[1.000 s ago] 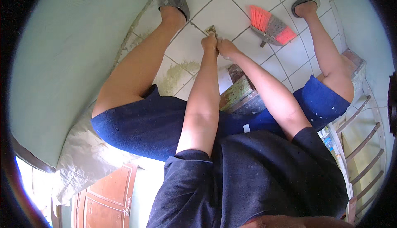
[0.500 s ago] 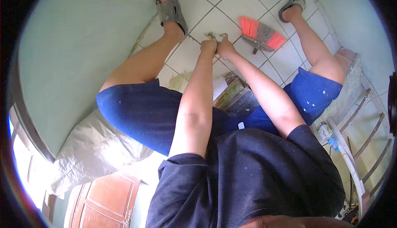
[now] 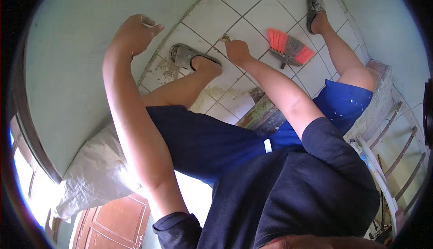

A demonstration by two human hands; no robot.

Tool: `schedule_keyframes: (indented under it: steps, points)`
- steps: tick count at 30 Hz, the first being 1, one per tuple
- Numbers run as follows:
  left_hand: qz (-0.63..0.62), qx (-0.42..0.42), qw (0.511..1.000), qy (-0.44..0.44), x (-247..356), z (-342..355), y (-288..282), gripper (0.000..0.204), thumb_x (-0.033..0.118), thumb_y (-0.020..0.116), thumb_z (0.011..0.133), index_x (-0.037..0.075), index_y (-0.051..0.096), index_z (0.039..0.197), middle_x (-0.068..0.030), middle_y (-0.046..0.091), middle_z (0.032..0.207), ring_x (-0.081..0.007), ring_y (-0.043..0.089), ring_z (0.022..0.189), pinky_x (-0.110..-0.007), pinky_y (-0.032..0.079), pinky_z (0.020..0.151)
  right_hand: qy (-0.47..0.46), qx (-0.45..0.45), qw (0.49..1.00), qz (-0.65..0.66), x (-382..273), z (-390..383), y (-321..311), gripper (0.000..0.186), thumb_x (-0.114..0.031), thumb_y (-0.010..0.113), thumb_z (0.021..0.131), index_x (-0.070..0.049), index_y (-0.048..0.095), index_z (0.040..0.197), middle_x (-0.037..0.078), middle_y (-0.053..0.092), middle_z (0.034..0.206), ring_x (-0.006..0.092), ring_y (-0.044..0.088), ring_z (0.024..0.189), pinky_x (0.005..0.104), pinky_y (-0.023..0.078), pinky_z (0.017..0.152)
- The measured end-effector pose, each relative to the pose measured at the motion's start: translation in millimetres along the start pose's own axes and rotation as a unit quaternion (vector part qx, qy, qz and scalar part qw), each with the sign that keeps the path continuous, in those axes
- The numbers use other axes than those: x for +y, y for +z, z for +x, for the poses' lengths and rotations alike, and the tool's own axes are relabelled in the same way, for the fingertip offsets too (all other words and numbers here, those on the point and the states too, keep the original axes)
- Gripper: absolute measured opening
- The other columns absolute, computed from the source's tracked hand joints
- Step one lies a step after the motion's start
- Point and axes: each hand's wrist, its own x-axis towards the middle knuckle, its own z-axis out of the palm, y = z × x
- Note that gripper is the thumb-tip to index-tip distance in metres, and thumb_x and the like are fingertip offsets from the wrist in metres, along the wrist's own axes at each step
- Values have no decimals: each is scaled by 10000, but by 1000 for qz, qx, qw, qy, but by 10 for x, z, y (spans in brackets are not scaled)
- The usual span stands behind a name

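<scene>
My left hand point(image 3: 134, 34) is raised at the left, in front of the pale green wall point(image 3: 85, 64). Its thumb and fingers are apart, and I see nothing held in them. Over the white tiled floor point(image 3: 246, 3), my right hand point(image 3: 237, 52) is closed around a small tool point(image 3: 224, 38). Only a yellowish tip pokes out past the fingers, so the tool's exact kind is hidden. A broom head point(image 3: 289, 47) with orange and grey bristles lies on the tiles to the right of that hand.
My slippered left foot point(image 3: 187, 57) stands near the wall's base, and my right foot point(image 3: 315, 7) at the far right. Below my legs is a worn wooden piece point(image 3: 259, 113). A pale sack point(image 3: 97, 170) lies at left, and a slatted wooden frame point(image 3: 381, 172) at right.
My left hand has left the right one and swung up and left toward the wall. The right hand stays low with the tool. My left foot has shifted nearer and my body leans left.
</scene>
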Motion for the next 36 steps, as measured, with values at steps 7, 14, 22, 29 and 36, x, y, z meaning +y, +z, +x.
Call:
schedule_keyframes:
  steps: [7,14,22,29,36]
  points:
    - [-56,-24,994,93,-242,-62,-104,482,342,728,904,23,621,1249,-118,701,1000,-178,616,844,-306,505,707,-22,-55,998,-38,-46,322,101,151,-96,542,866,-45,684,871,161,705,826,327,705,773,452,563,660]
    - [-50,2,991,127,-455,-20,-166,490,343,730,899,12,621,1243,-105,696,970,-168,608,816,-305,496,686,-21,-12,999,-40,-164,386,123,142,-116,584,832,-52,710,815,168,717,814,318,720,800,445,569,653]
    - [-22,18,993,114,-418,-164,-268,479,331,726,896,-1,630,1228,-138,704,981,-181,618,796,-331,509,728,-17,-72,994,-83,-222,541,25,163,-130,573,849,-37,707,845,192,716,821,335,721,790,445,570,647]
    - [-33,15,995,89,-427,-186,-224,466,333,723,897,17,636,1228,-161,712,993,-205,644,794,-351,517,753,-39,-26,998,-52,-214,553,13,163,-128,554,844,-38,690,846,194,702,805,349,709,783,472,562,670]
    - [-6,22,993,114,-528,11,-187,484,354,736,888,12,639,1217,-160,713,972,-220,650,773,-354,522,727,-62,-26,997,-42,-378,324,175,142,-130,573,831,-63,693,794,159,699,740,322,708,728,460,556,633]
